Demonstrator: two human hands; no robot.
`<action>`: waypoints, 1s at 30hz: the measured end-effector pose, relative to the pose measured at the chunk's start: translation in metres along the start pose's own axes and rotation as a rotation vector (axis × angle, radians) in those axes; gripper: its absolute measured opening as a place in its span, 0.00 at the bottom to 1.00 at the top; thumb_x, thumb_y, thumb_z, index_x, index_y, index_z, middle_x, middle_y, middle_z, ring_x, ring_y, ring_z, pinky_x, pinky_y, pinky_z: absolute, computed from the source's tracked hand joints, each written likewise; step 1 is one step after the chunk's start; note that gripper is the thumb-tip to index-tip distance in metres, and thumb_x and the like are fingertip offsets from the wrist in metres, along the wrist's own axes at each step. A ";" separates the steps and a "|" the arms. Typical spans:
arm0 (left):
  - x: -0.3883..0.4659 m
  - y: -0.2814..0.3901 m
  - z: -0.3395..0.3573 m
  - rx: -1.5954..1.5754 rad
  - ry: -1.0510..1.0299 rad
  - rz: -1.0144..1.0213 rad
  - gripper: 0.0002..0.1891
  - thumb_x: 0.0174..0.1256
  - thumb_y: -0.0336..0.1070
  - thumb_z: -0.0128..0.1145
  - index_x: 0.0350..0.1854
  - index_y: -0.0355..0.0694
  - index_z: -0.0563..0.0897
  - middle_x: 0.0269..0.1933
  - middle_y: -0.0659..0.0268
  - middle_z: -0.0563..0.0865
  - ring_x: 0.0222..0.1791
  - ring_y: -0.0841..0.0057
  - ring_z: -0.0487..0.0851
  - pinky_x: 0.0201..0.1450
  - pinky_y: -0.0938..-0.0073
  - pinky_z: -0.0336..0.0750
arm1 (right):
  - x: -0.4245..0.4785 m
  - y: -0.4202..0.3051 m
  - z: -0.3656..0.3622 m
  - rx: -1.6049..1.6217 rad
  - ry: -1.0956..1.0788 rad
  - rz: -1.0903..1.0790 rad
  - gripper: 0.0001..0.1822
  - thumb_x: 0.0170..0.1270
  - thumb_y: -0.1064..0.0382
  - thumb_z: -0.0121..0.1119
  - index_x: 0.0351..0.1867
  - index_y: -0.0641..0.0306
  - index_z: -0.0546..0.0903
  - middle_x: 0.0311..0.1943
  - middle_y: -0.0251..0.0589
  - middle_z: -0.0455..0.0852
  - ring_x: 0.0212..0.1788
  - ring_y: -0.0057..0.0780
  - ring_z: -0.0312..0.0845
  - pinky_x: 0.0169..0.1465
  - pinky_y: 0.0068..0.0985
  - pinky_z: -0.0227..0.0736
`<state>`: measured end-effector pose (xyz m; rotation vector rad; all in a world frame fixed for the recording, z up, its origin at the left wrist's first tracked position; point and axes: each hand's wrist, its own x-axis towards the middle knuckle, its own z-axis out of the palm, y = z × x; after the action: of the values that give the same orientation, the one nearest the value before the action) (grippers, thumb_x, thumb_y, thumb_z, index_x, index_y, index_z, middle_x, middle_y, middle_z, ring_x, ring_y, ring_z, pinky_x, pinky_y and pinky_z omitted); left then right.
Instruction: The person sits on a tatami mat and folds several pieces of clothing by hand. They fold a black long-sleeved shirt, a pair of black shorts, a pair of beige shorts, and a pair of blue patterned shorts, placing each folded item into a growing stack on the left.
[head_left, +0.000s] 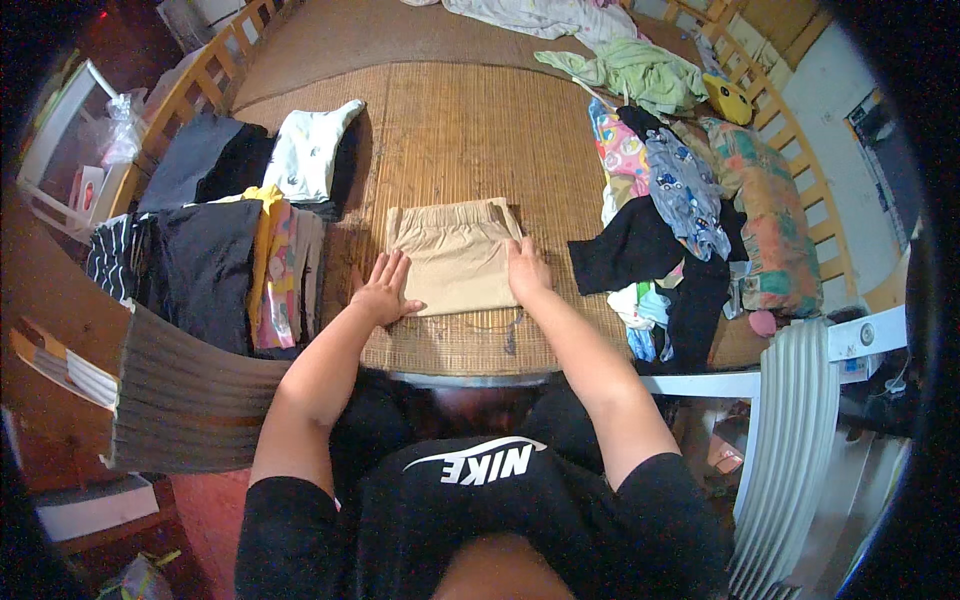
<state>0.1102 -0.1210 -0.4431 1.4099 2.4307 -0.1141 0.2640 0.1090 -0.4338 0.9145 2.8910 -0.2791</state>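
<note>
Folded beige shorts or trousers lie flat on a woven bamboo mat, the gathered elastic waistband turned away from me. My left hand rests spread on their left edge, thumb near the lower left corner. At the right edge my right hand presses down, its fingers close together and partly hidden from above. Neither hand has lifted fabric between its fingers. Stacked dark folded clothes sit left of my left hand. Loose black clothing lies to the right of my right hand.
Folded white clothing and dark folded clothing lie back left. On the right are blue patterned clothing, a green cloth, a patchwork pillow and a yellow plush toy. Wooden rails border the bed.
</note>
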 end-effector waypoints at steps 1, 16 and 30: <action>-0.009 0.023 -0.035 0.079 -0.041 0.000 0.50 0.50 0.72 0.44 0.69 0.49 0.40 0.71 0.66 0.39 0.71 0.68 0.36 0.67 0.47 0.41 | 0.004 0.010 0.005 -0.015 0.072 -0.035 0.21 0.65 0.62 0.41 0.59 0.61 0.61 0.51 0.45 0.66 0.53 0.41 0.67 0.49 0.39 0.70; -0.013 -0.008 -0.065 -0.469 0.187 0.064 0.17 0.46 0.25 0.55 0.43 0.40 0.79 0.37 0.55 0.83 0.39 0.65 0.81 0.46 0.68 0.73 | -0.011 0.017 -0.052 0.123 -0.212 -0.322 0.11 0.49 0.66 0.50 0.31 0.67 0.81 0.31 0.52 0.82 0.35 0.45 0.79 0.40 0.35 0.74; 0.019 -0.013 -0.027 -0.989 0.423 -0.468 0.25 0.57 0.35 0.56 0.57 0.35 0.66 0.50 0.53 0.77 0.50 0.61 0.75 0.53 0.72 0.69 | 0.034 0.035 -0.001 0.696 0.263 0.120 0.14 0.57 0.62 0.55 0.42 0.70 0.76 0.32 0.46 0.82 0.35 0.39 0.78 0.43 0.30 0.72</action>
<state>0.0842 -0.1057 -0.4248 0.4369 2.4492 1.2017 0.2566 0.1567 -0.4427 1.2850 2.9747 -1.2968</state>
